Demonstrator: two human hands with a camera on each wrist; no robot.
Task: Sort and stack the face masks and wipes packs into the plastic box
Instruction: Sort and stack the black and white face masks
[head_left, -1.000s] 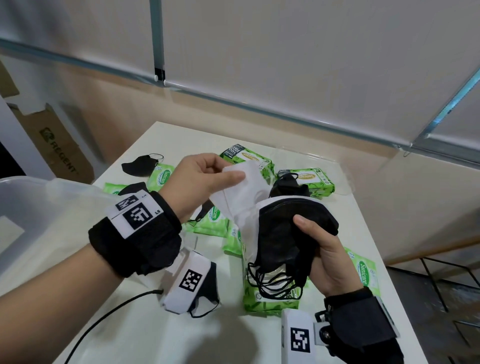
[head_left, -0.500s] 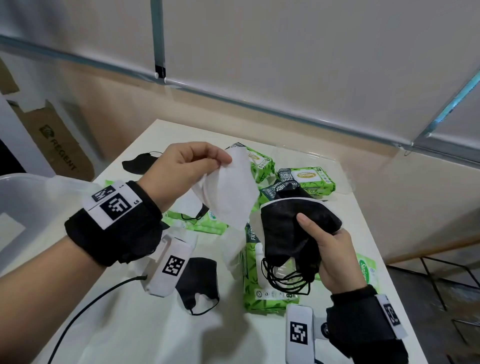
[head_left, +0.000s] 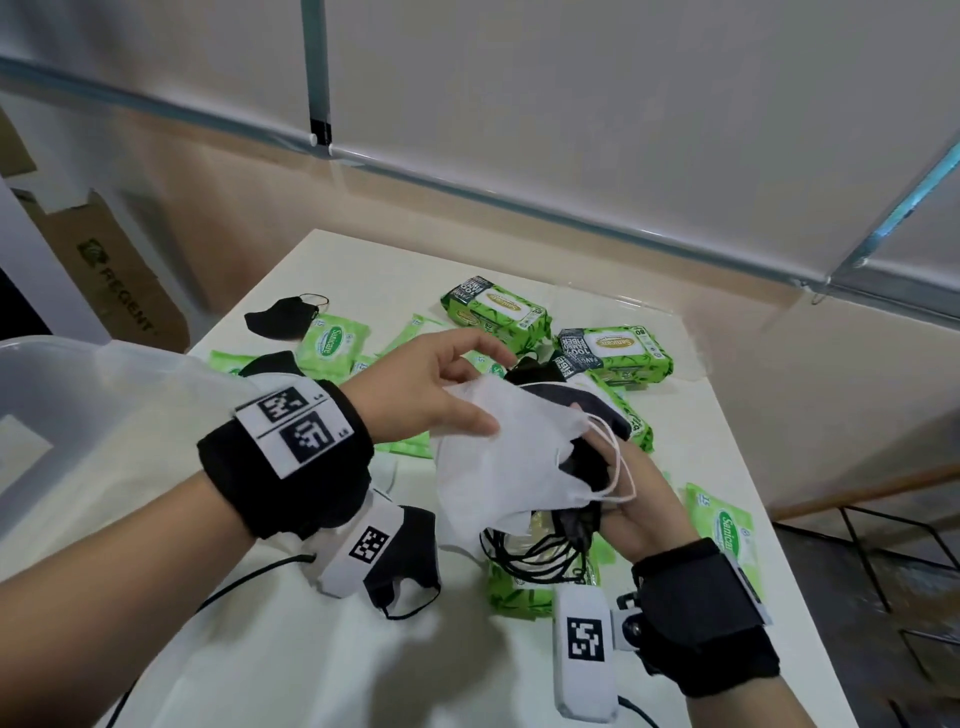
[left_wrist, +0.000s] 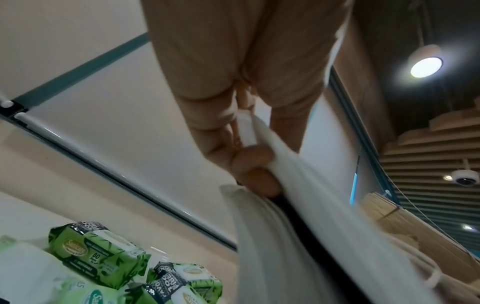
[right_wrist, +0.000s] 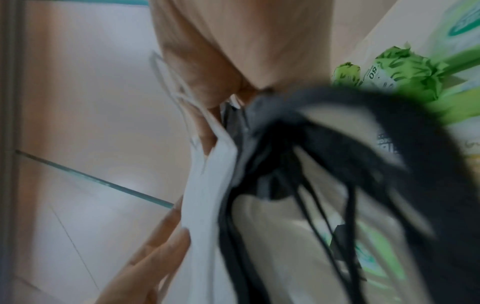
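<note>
We see two hands held up over a white table (head_left: 291, 675). The left hand (head_left: 421, 384) pinches a white face mask (head_left: 498, 457) between its thumb and fingers, near the top edge of the mask. In the left wrist view the fingertips (left_wrist: 257, 160) are curled onto the white cloth.

The right hand (head_left: 641, 499) is just beside the left hand, on its right and a bit lower. It grips a bunch of black face masks (head_left: 582, 462). The white mask lies flat over the front of this black bunch and touches it. Black ear loops (head_left: 535, 551) hang down under the right hand. Thin white loops (head_left: 618, 457) from the white mask curl over the right hand's fingers.

Below the left wrist, one more black mask (head_left: 410, 561) lies flat on the table. Another black mask (head_left: 283, 317) lies far past the left hand, near the back edge of the table.

Green wipes packs are spread out under and behind both hands. Two fat packs (head_left: 496, 312) (head_left: 615, 353) sit past the fingertips. A thin Sanicare pack (head_left: 727, 530) lies to the right of the right hand. Another green pack (head_left: 519, 587) lies under the hanging black loops.

The clear plastic box (head_left: 67, 395) stands to the left of the left arm. We cannot tell what is inside it.
</note>
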